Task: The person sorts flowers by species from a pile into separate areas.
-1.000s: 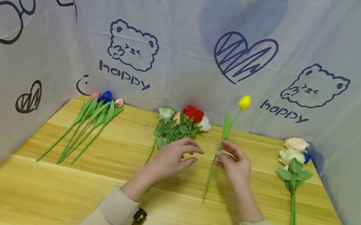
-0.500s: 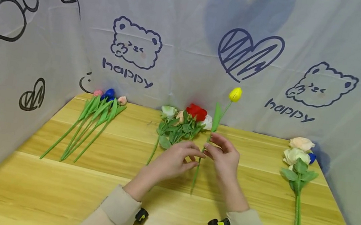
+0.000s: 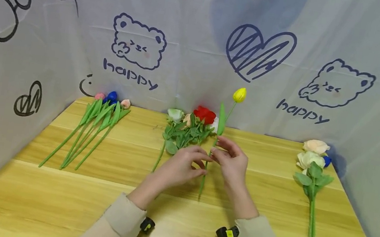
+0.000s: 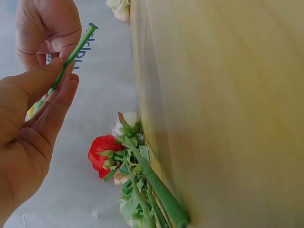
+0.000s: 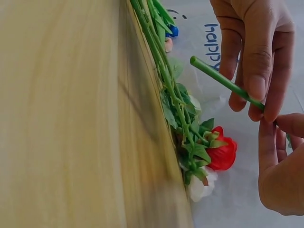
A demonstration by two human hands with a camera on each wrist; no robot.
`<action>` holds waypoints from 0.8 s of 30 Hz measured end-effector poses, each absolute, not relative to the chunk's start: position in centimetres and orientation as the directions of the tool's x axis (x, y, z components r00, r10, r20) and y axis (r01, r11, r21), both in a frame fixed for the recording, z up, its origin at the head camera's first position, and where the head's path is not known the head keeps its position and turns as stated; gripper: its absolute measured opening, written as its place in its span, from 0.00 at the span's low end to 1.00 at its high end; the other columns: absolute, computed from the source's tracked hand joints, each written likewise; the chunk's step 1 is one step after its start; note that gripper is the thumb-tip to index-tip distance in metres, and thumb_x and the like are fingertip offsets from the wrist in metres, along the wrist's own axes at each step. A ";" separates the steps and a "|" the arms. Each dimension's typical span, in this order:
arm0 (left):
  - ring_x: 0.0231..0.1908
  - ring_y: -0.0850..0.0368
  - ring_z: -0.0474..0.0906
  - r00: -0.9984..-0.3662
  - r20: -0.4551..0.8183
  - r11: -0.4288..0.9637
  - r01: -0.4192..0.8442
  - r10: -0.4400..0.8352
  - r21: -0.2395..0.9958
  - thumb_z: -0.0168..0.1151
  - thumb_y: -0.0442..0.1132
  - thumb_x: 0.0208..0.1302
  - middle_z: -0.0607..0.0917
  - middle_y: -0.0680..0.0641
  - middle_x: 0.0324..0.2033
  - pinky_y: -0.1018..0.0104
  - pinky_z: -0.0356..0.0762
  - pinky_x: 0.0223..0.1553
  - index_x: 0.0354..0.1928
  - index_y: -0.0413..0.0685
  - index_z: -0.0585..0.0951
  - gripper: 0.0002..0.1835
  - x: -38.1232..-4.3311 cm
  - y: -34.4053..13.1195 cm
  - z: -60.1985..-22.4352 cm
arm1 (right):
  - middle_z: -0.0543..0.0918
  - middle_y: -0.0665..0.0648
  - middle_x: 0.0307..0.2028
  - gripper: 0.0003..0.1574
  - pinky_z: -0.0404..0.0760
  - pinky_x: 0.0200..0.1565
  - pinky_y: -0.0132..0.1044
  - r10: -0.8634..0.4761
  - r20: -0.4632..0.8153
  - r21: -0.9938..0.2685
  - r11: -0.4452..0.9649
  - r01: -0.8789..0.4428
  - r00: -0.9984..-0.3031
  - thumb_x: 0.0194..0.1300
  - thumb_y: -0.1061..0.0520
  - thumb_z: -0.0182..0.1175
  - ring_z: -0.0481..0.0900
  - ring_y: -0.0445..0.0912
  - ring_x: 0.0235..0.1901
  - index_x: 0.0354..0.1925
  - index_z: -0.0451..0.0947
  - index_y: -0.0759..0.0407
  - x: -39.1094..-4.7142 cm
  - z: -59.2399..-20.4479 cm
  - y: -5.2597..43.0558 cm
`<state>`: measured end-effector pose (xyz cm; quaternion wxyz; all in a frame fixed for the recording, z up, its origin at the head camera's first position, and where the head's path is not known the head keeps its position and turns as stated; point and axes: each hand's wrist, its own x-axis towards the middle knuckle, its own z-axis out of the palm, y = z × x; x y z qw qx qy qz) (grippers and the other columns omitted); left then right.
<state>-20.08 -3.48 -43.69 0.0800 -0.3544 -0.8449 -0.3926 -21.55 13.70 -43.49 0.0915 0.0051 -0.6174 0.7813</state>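
Observation:
A yellow tulip (image 3: 239, 95) with a long green stem stands nearly upright over the table, leaning a little right at the bloom. My right hand (image 3: 232, 163) pinches its stem below the leaf. Lower on the stem, my left hand (image 3: 181, 166) has its thumb and fingertips on either side of it. In the left wrist view the green stem (image 4: 81, 47) runs between the thumb and fingers, its cut end sticking out. The right wrist view shows the left hand (image 5: 259, 52) pinching the stem close to the fingers of my right hand (image 5: 285, 175).
Behind the hands lies a bunch of roses with a red rose (image 3: 205, 115). Several tulips (image 3: 100, 122) lie at the left, and pale roses (image 3: 311, 160) with a blue bloom lie at the right. A printed cloth (image 3: 191, 54) hangs behind the wooden table (image 3: 54, 204).
My right hand has carried the yellow tulip left to my left hand. The left fingers, earlier apart from the stem, now hold it.

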 end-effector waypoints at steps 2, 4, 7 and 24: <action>0.43 0.51 0.88 -0.755 0.398 0.440 0.638 0.522 0.632 0.73 0.27 0.64 0.84 0.42 0.51 0.69 0.86 0.45 0.55 0.37 0.86 0.17 -20.0 -3.4 -43.7 | 0.85 0.61 0.44 0.26 0.90 0.42 0.37 0.140 0.125 -0.963 -0.222 -0.154 -0.982 0.62 0.76 0.66 0.86 0.42 0.35 0.59 0.80 0.72 -21.5 -43.4 13.6; 0.43 0.51 0.88 -0.772 0.381 0.437 0.613 0.509 0.658 0.72 0.26 0.63 0.83 0.42 0.51 0.72 0.86 0.45 0.55 0.37 0.85 0.18 -19.9 -3.4 -43.7 | 0.84 0.65 0.45 0.26 0.90 0.43 0.37 0.140 0.132 -0.962 -0.220 -0.161 -0.981 0.62 0.76 0.66 0.86 0.42 0.35 0.59 0.80 0.73 -21.5 -43.3 13.6; 0.43 0.50 0.87 -0.792 0.358 0.425 0.579 0.494 0.695 0.72 0.25 0.63 0.83 0.42 0.52 0.75 0.85 0.43 0.55 0.37 0.85 0.18 -19.8 -3.3 -43.6 | 0.84 0.66 0.46 0.25 0.90 0.44 0.38 0.141 0.140 -0.961 -0.218 -0.168 -0.980 0.62 0.76 0.67 0.86 0.42 0.36 0.58 0.80 0.73 -21.6 -43.2 13.6; 0.44 0.51 0.86 -0.797 0.309 0.422 0.553 0.519 0.718 0.67 0.22 0.64 0.81 0.44 0.53 0.74 0.85 0.39 0.54 0.38 0.84 0.17 -19.8 -3.5 -43.3 | 0.85 0.54 0.47 0.28 0.89 0.48 0.41 0.093 0.159 -0.963 -0.204 -0.175 -0.983 0.64 0.74 0.67 0.88 0.45 0.41 0.62 0.77 0.72 -21.6 -43.0 14.5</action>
